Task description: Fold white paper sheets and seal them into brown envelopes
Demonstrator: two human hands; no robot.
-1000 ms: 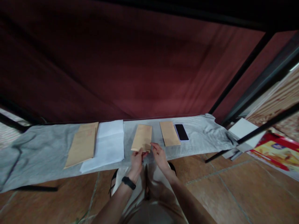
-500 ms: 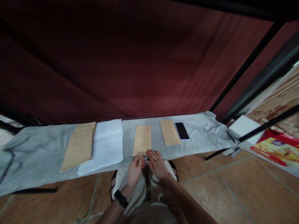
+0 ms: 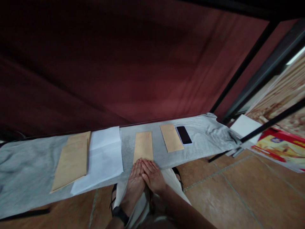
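- Seen from above, a person sits at a long, low desk draped in a soft grey cloth, both hands together at its near edge.
- The left hand lies flat, palm down, fingers extended and held close together; its fingertips rest on the near end of a brown paper envelope. A black wristband circles the left wrist.
- The right hand is flat too, fingers straight, angled inward so that it touches the left hand; its fingertips cover the same end of the envelope. Neither hand pinches anything.
- That envelope lies on the cloth straight in front of the person, its long sides running away from the body, with small faint reddish marks near the far end.
- To its right, apart from it, lies a second brown envelope, slightly slanted.
- Just beside that one is a phone with a dark screen and a pale edge.
- To the left of the middle envelope are white paper sheets, creased across, and next to them overlapping brown envelopes.
- Behind the desk hangs a dark red curtain. Below are brown floor tiles.
- At far right, a white box stands near a red and yellow package.
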